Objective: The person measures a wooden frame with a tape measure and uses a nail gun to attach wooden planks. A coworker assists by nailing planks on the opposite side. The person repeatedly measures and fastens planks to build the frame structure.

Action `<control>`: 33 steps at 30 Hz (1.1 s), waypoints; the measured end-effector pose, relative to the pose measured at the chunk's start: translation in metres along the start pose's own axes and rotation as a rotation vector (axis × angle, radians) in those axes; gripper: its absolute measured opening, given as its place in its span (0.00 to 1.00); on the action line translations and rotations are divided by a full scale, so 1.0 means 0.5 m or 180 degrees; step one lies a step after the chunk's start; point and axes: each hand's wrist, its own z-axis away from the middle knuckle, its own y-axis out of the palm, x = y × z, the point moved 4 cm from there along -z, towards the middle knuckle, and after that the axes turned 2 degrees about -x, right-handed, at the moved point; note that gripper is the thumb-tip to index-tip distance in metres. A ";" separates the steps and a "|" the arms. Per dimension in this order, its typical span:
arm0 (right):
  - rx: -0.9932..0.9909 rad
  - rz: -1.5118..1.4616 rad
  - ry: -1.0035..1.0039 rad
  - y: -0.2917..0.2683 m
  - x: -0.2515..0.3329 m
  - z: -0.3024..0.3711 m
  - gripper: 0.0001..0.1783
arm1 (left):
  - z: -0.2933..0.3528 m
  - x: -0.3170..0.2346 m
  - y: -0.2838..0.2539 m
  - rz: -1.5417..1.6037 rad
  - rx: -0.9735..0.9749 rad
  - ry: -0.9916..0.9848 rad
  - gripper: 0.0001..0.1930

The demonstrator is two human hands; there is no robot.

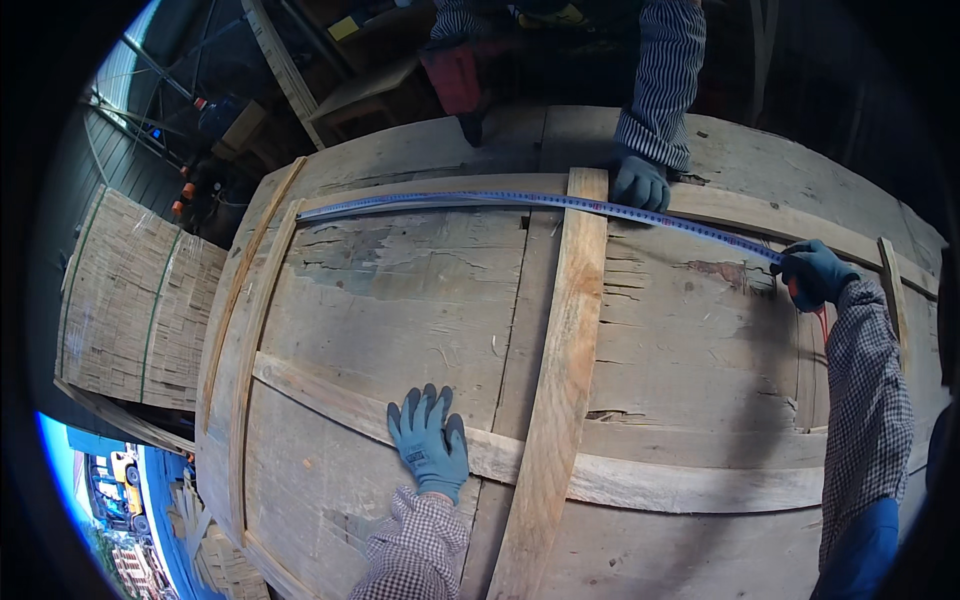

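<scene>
My left hand (430, 445), in a blue-grey glove, lies flat with fingers spread on the near lengthwise slat (320, 395) of a wooden frame. My right hand (818, 272), gloved alike, is closed round a tape measure (793, 292), whose case is mostly hidden; a red cord hangs below it. The tape's blade (480, 196) stretches from there along the far slat to the left cross slat (268, 300), passing over the middle cross slat (565, 360). Beside this crossing, a co-worker's gloved hand (640, 185) rests on the far slat.
The frame lies on large, cracked plywood sheets (400, 290). The co-worker, in striped sleeves, stands across, near a red tool (455, 80). Bundled wood strips (140, 300) are stacked at left. A yellow forklift (128, 480) shows outside at lower left.
</scene>
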 end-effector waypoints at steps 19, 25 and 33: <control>-0.0431 0.0543 -0.0290 -0.035 -0.008 -0.063 0.12 | -0.010 -0.010 0.001 0.0007 -0.0042 0.0069 0.18; -0.0572 0.0910 -0.0559 -0.036 -0.021 -0.078 0.13 | -0.011 -0.012 0.003 0.0051 -0.0033 0.0079 0.18; -0.0779 0.1081 -0.0516 -0.033 -0.017 -0.082 0.13 | -0.010 -0.012 0.004 0.0058 -0.0055 0.0090 0.18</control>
